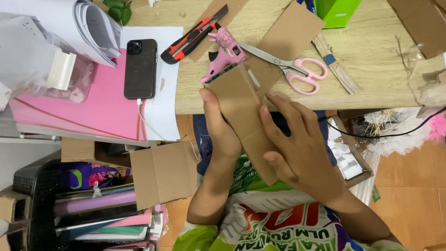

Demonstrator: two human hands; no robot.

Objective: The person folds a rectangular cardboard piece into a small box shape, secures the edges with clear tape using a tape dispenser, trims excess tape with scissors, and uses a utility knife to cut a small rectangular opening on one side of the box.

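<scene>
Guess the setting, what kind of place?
Likely a home craft corner: a wooden table with a pink glue gun, scissors and a utility knife, while both hands hold a folded cardboard strip.

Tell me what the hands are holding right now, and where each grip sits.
A folded cardboard strip. Left hand grips its left edge; right hand grips its right edge and lower end.

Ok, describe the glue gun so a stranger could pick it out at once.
Start at the wooden tabletop, then find the pink-handled scissors near its front edge. Just left of the blades lies the glue gun, partly hidden by the cardboard strip that both hands hold. It is the only pink, pistol-shaped tool there.
</scene>
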